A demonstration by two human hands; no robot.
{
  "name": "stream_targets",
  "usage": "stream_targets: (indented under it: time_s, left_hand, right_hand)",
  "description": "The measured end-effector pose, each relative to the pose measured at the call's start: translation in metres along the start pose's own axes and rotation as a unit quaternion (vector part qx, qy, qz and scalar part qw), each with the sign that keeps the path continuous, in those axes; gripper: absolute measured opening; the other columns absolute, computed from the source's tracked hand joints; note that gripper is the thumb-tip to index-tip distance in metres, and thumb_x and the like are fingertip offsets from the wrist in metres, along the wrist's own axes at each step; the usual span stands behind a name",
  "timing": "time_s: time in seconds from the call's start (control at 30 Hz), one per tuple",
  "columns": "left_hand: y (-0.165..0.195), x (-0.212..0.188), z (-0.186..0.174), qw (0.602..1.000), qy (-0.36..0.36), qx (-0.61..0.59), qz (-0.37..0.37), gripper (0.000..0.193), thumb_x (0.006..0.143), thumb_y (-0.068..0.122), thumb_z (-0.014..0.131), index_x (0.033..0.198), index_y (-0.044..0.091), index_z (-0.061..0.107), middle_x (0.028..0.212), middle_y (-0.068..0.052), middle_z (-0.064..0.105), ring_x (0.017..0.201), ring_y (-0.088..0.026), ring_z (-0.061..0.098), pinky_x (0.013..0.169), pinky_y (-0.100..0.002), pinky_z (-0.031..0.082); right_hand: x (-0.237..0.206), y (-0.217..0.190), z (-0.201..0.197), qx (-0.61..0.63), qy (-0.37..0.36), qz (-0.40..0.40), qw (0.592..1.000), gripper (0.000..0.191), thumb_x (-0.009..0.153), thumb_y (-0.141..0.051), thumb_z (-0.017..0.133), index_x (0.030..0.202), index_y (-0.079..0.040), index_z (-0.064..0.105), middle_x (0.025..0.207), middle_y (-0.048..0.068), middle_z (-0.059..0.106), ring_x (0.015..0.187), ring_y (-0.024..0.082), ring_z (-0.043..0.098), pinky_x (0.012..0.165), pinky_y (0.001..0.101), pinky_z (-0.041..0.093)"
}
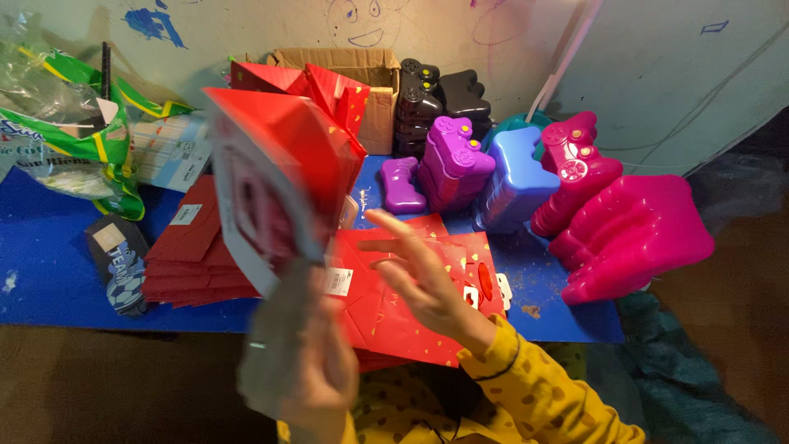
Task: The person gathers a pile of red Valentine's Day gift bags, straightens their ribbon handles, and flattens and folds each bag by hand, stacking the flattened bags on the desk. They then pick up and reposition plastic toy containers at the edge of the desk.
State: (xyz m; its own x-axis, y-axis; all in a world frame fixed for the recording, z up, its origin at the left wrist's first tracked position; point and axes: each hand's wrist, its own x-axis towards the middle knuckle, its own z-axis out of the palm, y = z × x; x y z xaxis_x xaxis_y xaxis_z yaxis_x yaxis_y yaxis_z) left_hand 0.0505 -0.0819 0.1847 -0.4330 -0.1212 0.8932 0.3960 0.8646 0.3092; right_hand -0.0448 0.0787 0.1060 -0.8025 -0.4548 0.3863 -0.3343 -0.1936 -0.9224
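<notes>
A glossy red paper bag (279,177), flat and blurred, stands tilted at centre left of the frame, its pale inner edge showing. The left hand (300,374), low in the frame and blurred, pinches its lower corner; a ring shows on one finger. The right hand (419,275), in a yellow dotted sleeve (526,395), is spread open with fingers pointing left, just above more red bags (403,304) lying flat at centre on the blue table (49,279).

A neat stack of folded red bags (193,255) lies at left. At upper centre a cardboard box (374,86) holds upright red bags. Right of it stand smooth moulded plastic cases shaped like game controllers: black (440,103), purple (452,160), blue (514,177) and pink (629,234). Crinkled green-and-clear plastic wrap (70,136) sits at upper left.
</notes>
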Motion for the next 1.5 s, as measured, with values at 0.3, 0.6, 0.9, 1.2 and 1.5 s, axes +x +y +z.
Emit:
stream_targets:
  time_s: [0.3,0.6,0.9,1.2,1.5]
  left_hand:
    - [0.069,-0.014,0.033,0.974,-0.184,-0.127,0.041,0.037,0.084,0.022,0.082,0.118,0.011,0.074,0.125,-0.011,0.072,0.116,-0.029,0.07,0.093,-0.04,0.059]
    - [0.08,-0.007,0.045,0.94,-0.263,-0.217,0.007,0.041,0.083,0.035,0.08,0.115,0.01,0.074,0.128,-0.016,0.068,0.118,-0.035,0.066,0.096,-0.044,0.056]
    - [0.054,0.03,0.021,0.951,-0.297,-0.08,-0.04,0.041,0.078,0.01,0.074,0.119,0.014,0.073,0.115,-0.008,0.074,0.096,-0.028,0.07,0.076,-0.04,0.058]
    - [0.06,0.039,0.042,0.955,-0.287,0.058,-0.044,0.025,0.087,0.017,0.08,0.111,0.016,0.072,0.084,-0.003,0.068,0.078,-0.025,0.068,0.062,-0.04,0.053]
    - [0.046,0.06,0.031,0.982,-0.187,0.0,-0.009,0.015,0.083,0.012,0.08,0.097,0.016,0.073,0.09,0.0,0.069,0.083,-0.023,0.066,0.068,-0.037,0.053]
  right_hand:
    - [-0.06,-0.037,-0.034,0.174,0.192,0.0,0.966,0.095,0.1,-0.054,0.054,0.168,-0.01,0.006,0.163,0.015,0.034,0.147,0.028,0.041,0.12,0.0419,0.036]
    - [-0.084,-0.049,-0.054,0.14,0.321,0.022,0.937,0.077,0.097,-0.028,0.057,0.163,-0.008,0.023,0.151,0.015,0.045,0.135,0.027,0.05,0.111,0.0405,0.043]
    - [-0.08,-0.087,-0.063,-0.31,0.271,-0.063,0.909,0.068,0.089,-0.011,0.068,0.15,-0.004,0.039,0.153,0.019,0.04,0.134,0.031,0.05,0.108,0.0401,0.044]
    - [-0.048,-0.155,-0.066,-0.433,-0.12,-0.073,0.89,0.023,0.089,-0.008,0.067,0.112,-0.004,0.069,0.107,0.012,0.072,0.103,0.032,0.07,0.09,0.0386,0.056]
    - [-0.03,-0.127,-0.065,-0.431,-0.392,0.066,0.81,0.028,0.095,-0.023,0.051,0.098,-0.003,0.071,0.096,0.015,0.071,0.098,0.037,0.066,0.088,0.0481,0.051]
